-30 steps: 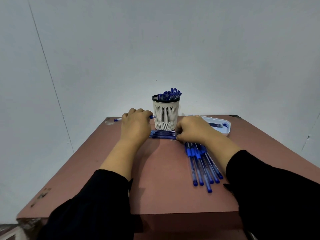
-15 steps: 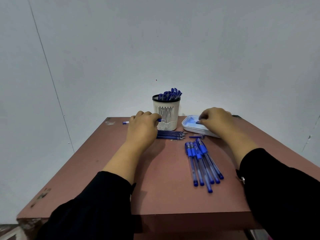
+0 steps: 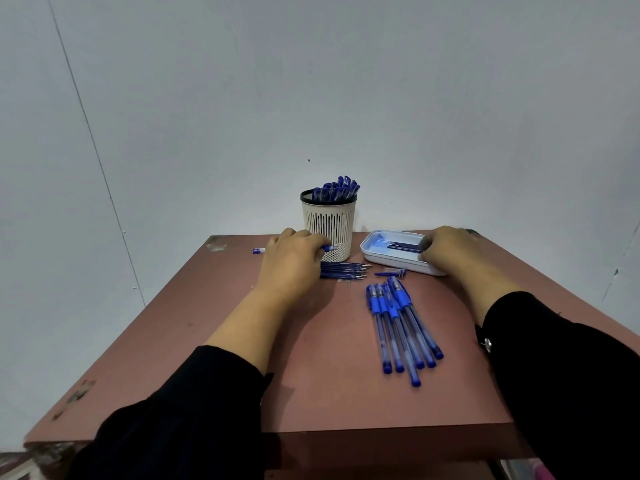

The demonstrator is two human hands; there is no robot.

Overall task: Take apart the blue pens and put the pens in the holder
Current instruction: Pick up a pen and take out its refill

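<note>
A white slotted holder with a black rim stands at the back of the table, with several blue pen parts sticking out of it. My left hand grips a blue pen just left of the holder, above a row of loose refills. My right hand is at the white tray, its curled fingers on the right ends of the dark refills lying inside. Several whole blue pens lie side by side in front of the tray.
A small blue pen piece lies between the loose refills and the tray. The brown table stands against a pale wall, with edges close on the left, the right and the front.
My right hand left the loose refills by the holder and went to the tray, which now sits further left. My left hand shifted slightly right, still holding the pen.
</note>
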